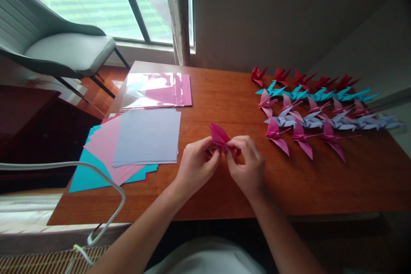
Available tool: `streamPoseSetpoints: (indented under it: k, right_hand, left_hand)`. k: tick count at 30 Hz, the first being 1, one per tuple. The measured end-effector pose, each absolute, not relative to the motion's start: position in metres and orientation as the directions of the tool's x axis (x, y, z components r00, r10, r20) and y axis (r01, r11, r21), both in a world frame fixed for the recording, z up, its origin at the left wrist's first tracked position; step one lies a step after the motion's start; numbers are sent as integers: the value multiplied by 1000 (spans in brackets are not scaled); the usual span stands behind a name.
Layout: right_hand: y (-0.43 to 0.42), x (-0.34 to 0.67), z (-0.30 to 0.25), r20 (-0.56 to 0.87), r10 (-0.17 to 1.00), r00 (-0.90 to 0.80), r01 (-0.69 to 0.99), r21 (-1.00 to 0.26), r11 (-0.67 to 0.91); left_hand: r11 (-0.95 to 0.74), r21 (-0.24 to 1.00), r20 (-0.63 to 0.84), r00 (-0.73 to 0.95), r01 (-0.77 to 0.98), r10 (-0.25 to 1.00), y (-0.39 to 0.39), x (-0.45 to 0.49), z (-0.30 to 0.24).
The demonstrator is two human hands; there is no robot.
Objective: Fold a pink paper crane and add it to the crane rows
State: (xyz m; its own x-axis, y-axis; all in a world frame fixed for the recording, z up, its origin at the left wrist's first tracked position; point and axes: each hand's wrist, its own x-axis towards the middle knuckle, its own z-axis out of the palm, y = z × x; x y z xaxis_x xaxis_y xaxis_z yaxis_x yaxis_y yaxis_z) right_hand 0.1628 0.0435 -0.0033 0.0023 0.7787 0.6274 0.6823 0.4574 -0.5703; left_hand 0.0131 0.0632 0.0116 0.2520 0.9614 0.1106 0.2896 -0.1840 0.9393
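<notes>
Both our hands meet a little below the centre of the frame, raised over the bench (295,192), with the magenta paper (219,132) between them. Our left hand (197,163) has a narrow grip, thumb and fingers pinching the paper's left side. Our right hand (247,162) pinches it from the right, its grip just as narrow, thumb and fingertips close to those of the left. The paper is folded, and one pointed flap stands up above our fingers toward the upper left; our fingers hide much of the lower part.

At the right of the frame we see folded birds in rows. Red birds (302,78) make the top row, then come cyan birds (298,93), pink birds (265,100) and lilac birds (313,120), with three magenta birds (302,137) lowest, nearest our right hand.

Left of our left hand, loose sheets overlap: lilac sheets (147,137) on top, pink sheets (104,143) under them, cyan sheets (88,175) lower still. Just above them lies a shiny clear packet (150,90), magenta showing at its right side. A white cable (123,199) curves in at the lower left. In the upper left a chair (69,51) stands before the window (141,13), beside a curtain (177,13).
</notes>
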Motion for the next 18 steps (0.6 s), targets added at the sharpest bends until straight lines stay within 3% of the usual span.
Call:
streamPoseSetpoints:
  k: [8, 12, 18]
  right_hand:
    - [41, 162, -5, 675, 732, -96, 742, -441, 504]
    - [40, 162, -5, 687, 719, -106, 751, -418, 510]
    - [42, 163, -4, 687, 722, -86, 756, -427, 496]
  left_hand:
    - [-147, 965, 95, 232, 217, 968, 64, 13, 10]
    - [-116, 987, 84, 250, 115, 965, 64, 13, 12]
    - [-133, 984, 101, 241, 119, 965, 64, 13, 13]
